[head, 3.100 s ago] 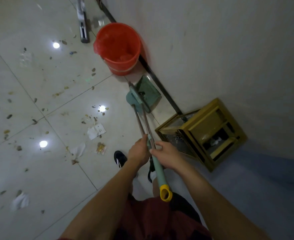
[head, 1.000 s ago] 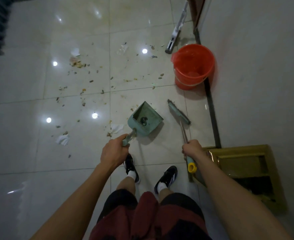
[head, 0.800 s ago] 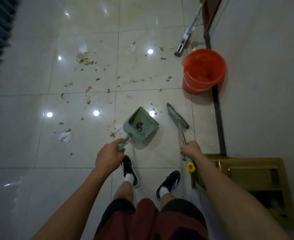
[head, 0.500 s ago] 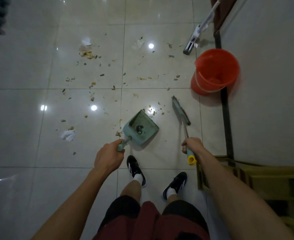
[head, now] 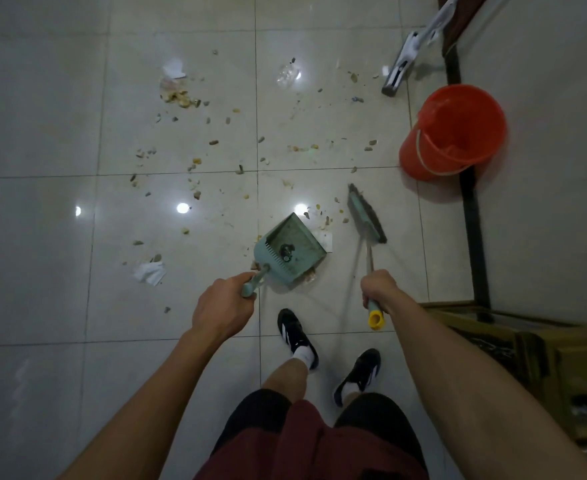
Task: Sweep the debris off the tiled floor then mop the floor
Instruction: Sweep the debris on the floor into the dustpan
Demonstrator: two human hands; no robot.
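1. Green plastic fills both my hands now: the left hand (head: pixel 223 308) grips the dustpan (head: pixel 290 249) by its handle, and the right hand (head: pixel 378 289) grips the broom (head: pixel 367 216) shaft just above its yellow end cap. Three seconds ago both hands held the two tools bundled together by the wall; since then I have split them apart and turned to face the mess.
2. Over the last second the pan has crept forward into the near edge of the debris (head: pixel 195 164), its open mouth facing far-right, with the broom head just to its right and a few crumbs lying between them.
3. I judge this to mean the setup is done and sweeping proper can begin; nothing seems collected yet, apart from a dark bit already sitting in the pan.
4. Both arms reach forward and down, well apart, wrists angled towards the floor (head: pixel 42 254).
5. Scraps lie scattered across the far tiles, with white paper (head: pixel 150 272) at near left and more at far left.
6. For later, the mop (head: pixel 404 62) leans at far right beside the red bucket (head: pixel 453 133).
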